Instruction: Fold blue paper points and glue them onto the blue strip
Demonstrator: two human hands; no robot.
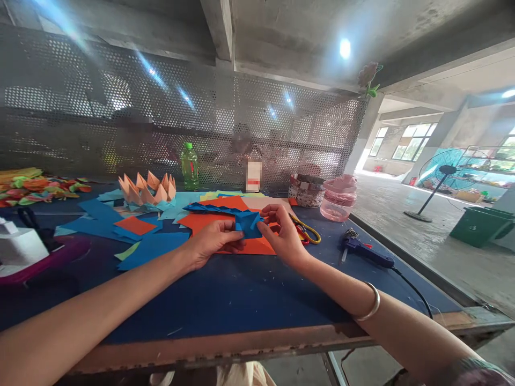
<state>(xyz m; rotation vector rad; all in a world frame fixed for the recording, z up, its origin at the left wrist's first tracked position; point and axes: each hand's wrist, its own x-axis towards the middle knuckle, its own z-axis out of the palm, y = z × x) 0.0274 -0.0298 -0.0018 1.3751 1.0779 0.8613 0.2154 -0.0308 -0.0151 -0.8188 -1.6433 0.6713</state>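
My left hand (217,242) pinches a folded piece of blue paper (248,225) between thumb and fingers. At that paper's right corner, the thumb and fingertips of my right hand (285,236) close on its edge. A zigzag-folded blue paper strip (209,207) reaches away to the left behind the piece; whether the two are joined I cannot tell. Under both hands lie orange paper sheets (257,247). Left of them are blue paper sheets (155,252) with a small orange paper rectangle (135,225) on top. A pointed ring of folded peach paper (148,190) stands behind.
Yellow-handled scissors (311,231) and a blue glue gun (368,251) with a cord lie right of my hands. Behind stand a green bottle (189,167), a patterned round basket (306,192) and a pink-tinted jar (338,199). A white device (20,249) sits far left.
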